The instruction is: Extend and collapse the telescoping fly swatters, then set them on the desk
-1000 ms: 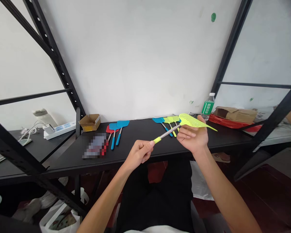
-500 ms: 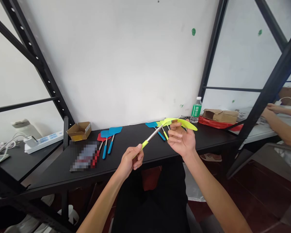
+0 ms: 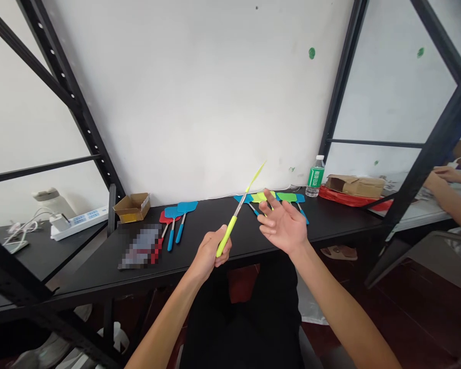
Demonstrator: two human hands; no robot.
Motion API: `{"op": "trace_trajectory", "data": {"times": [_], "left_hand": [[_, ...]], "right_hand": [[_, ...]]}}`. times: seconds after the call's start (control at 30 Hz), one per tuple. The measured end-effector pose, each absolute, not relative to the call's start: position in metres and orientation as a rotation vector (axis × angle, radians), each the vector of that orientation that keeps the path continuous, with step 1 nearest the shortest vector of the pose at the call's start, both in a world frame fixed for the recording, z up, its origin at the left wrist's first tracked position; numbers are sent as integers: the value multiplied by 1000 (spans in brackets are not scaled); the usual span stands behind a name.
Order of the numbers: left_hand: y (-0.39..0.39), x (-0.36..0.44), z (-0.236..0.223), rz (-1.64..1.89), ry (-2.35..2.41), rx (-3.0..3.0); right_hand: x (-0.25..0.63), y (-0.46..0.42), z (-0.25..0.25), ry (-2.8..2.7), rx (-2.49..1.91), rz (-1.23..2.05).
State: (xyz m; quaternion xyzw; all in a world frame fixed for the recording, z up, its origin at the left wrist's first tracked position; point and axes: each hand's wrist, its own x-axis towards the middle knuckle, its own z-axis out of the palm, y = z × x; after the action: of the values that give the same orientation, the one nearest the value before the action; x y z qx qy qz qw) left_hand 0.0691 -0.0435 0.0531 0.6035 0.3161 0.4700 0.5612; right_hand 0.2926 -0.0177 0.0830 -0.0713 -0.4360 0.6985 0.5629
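My left hand (image 3: 211, 250) is wrapped round the lime-green handle of a fly swatter (image 3: 228, 234) with a metal shaft. It is held tilted up and to the right, its flat head seen nearly edge-on. To its right, my right hand (image 3: 286, 225) is raised palm up, fingers spread and apart from the swatter. Behind it on the black table (image 3: 215, 215) lies a group of swatters, among them a yellow-green one (image 3: 262, 196), a green one (image 3: 287, 197) and blue ones. At the left lie two blue swatters (image 3: 187, 206) and a red one (image 3: 164, 219).
A small open cardboard box (image 3: 132, 207) and a blurred-out packet (image 3: 141, 248) are at the left. A water bottle (image 3: 315, 177) stands at the back right beside a torn carton (image 3: 355, 186) on red plastic (image 3: 341, 198). Black rack posts flank the table. Another person's arms (image 3: 451, 189) show far right.
My right hand has let go of the swatter's head and opened. The swatter in my left hand has swung more upright, its head turning from bent and broadside to edge-on.
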Motion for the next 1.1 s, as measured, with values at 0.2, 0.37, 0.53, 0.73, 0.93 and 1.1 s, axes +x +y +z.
{"op": "trace_trajectory", "data": {"times": [0.2,0.37,0.53,0.73,0.93,1.1], "left_hand": [[-44,69,52,1068,868,1559],[-51,74,57,964,887,1734],[-62,77,61,768,866,1945],[-65,79,61,649,867,2051],[-54,60,74,1074,971,1889],[-48,41,83,1385,992,1754]], "right_hand": [[274,-11,74,-1062,-383,1743],[269,-5,66,-1086,-492,1669],[274,3,65,-1023,-538,1503],[277,1,65,-1158,-569,1442],[274,-10,68,-1601,-593,1422],[268,-23,70,-1943,-672,1413]]}}
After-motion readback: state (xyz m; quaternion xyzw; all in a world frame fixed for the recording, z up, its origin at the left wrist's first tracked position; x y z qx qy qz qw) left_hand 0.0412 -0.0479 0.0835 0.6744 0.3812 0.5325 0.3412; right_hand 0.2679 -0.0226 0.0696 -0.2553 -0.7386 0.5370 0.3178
